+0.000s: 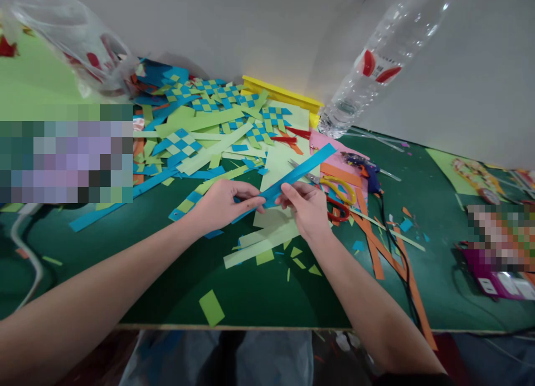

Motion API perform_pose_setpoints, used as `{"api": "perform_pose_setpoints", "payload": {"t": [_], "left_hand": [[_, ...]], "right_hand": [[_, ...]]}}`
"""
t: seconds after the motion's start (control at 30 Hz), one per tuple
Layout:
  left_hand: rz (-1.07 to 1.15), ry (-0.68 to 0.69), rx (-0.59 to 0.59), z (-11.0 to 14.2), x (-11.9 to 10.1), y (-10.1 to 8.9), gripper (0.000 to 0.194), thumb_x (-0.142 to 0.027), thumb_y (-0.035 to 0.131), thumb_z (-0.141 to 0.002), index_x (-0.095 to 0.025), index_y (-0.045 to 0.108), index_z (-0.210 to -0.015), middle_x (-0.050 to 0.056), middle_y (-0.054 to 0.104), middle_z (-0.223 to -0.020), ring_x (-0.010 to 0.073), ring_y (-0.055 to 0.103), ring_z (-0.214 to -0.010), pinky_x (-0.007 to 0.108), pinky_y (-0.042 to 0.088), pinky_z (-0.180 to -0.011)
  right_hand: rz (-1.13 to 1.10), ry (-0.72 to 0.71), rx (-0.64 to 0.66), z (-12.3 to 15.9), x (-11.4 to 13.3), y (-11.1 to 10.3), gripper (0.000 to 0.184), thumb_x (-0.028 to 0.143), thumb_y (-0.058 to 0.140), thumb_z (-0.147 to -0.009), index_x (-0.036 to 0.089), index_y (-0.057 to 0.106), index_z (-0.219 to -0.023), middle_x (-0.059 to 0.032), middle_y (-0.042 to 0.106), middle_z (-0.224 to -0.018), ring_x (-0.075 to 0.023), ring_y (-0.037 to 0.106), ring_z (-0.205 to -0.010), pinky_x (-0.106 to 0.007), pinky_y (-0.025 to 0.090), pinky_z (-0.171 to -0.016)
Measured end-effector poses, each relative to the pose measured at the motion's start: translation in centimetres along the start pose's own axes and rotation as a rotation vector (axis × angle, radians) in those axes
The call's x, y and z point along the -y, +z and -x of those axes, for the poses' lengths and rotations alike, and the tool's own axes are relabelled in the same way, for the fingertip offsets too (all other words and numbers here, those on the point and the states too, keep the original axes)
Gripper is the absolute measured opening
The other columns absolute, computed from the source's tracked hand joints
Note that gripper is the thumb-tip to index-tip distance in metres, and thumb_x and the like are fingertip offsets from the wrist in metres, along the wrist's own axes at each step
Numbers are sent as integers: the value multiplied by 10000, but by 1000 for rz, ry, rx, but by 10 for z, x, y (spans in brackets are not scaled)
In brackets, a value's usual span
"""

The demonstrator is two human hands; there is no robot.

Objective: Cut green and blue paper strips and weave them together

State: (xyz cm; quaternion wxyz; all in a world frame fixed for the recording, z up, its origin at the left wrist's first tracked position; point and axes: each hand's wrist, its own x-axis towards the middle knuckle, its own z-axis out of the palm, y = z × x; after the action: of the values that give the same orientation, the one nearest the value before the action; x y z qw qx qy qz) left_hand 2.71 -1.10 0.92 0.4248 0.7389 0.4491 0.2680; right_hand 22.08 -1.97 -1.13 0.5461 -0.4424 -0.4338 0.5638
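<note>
A blue paper strip [311, 164] is held slantwise over the middle of the table, its free end rising to the upper right. My left hand [228, 204] pinches its lower part between thumb and fingers. Close beside it, my right hand [305, 204] grips the strip with the thumb on top. Pale green paper strips [267, 238] lie under the hands. Just past my right hand rest scissors with yellow handles [340, 188] and a red-handled pair [339, 210], partly hidden. A woven blue-and-green paper piece [180, 146] lies beyond my left hand.
Many woven pieces and green strips [209, 121] heap at the back by a yellow bar [282, 93]. A clear plastic bottle [376, 68] leans at the wall. Orange strips [376, 246] and a dark glue gun [370, 174] with a black cord [393, 241] lie right. A plastic bag [79, 34] stands back left.
</note>
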Motion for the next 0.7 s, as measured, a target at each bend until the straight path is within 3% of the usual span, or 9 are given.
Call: {"api": "perform_pose_setpoints", "payload": {"t": [0.4, 0.7], "left_hand": [[16, 10, 23, 0, -1, 4, 225, -395, 647, -833, -190, 697, -752, -15, 753, -746, 104, 657, -636, 174, 496, -594], [90, 6, 158, 1, -4, 1, 229, -383, 618, -843, -175, 643, -750, 8, 752, -778, 111, 661, -644, 192, 507, -595]], "right_hand": [[-13, -14, -72, -1, -4, 0, 219, 370, 805, -678, 202, 680, -614, 17, 665, -533, -84, 547, -477, -216, 433, -473], [-46, -18, -135, 1, -6, 4, 237, 345, 829, -641, 209, 643, -584, 37, 654, -513, -73, 540, -451, -207, 417, -453]]}}
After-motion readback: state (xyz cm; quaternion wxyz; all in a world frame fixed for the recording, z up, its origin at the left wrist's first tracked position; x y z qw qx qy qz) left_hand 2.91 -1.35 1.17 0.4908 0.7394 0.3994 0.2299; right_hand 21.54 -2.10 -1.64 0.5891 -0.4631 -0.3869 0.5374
